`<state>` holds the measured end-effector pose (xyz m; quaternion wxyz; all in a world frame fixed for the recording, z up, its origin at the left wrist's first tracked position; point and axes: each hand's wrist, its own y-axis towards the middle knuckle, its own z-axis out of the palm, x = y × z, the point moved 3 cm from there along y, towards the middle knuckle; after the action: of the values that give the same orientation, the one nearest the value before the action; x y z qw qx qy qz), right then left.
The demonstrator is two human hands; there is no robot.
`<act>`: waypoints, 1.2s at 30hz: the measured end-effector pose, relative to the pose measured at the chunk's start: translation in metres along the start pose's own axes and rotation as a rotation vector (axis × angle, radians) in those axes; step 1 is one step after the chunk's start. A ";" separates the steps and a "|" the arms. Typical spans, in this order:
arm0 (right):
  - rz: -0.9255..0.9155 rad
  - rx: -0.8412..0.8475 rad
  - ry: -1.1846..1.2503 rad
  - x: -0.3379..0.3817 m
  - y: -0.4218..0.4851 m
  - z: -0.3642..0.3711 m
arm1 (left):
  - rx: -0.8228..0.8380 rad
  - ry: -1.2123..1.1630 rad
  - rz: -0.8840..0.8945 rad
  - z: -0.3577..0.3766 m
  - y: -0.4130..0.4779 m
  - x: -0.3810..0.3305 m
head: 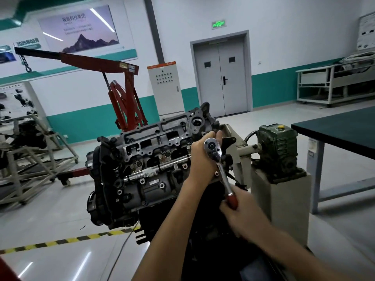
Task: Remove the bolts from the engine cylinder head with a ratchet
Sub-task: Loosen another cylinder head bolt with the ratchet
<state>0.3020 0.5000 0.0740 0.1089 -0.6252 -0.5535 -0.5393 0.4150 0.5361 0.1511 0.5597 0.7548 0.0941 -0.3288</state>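
Both forearms enter from the bottom edge and reach up and forward, bare to the elbow.

Right hand [242,210]: nearest to the camera, back of the hand up, fingers wrapped round the red grip at the low end of the ratchet [220,166]. Slightly blurred.

Ratchet: chrome shaft runs up and to the left from the red grip. Its round head lies at the right end of the engine, face toward the camera. What the drive end sits on is hidden.

Left hand [203,157]: wrist straight, back of the hand toward the camera, placed just left of and behind the ratchet head. Its fingertips curl over the top of the head and touch it. Thumb not visible.

Engine cylinder head [154,142]: centre of view, on top of the mounted engine, cover off, tilted toward the camera. A chrome bar [151,171] lies across its near side.

Right of the engine: a green gearbox [278,151] on a pale pedestal, joined to the engine mount by a shaft. Beyond it, a dark-topped table [334,130].

Floor, left: a yellow-and-black tape line [60,241].

Behind the engine: a red engine hoist [125,98] with its boom pointing left. Farther back, against the wall, a white control cabinet [164,88] and a grey double door [221,78].
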 end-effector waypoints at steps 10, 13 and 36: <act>-0.272 0.141 -0.858 0.008 0.065 -0.110 | 0.022 0.011 0.025 -0.004 0.000 -0.001; -0.068 0.044 -0.465 -0.014 0.021 -0.065 | -0.116 -0.011 0.054 0.007 -0.005 0.000; -0.019 -0.105 -0.236 -0.013 -0.004 -0.031 | -0.145 -0.157 -0.067 0.012 -0.005 0.001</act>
<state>0.2838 0.4711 0.0736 0.0050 -0.6838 -0.5396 -0.4912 0.4088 0.5266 0.1447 0.6070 0.6808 0.0987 -0.3979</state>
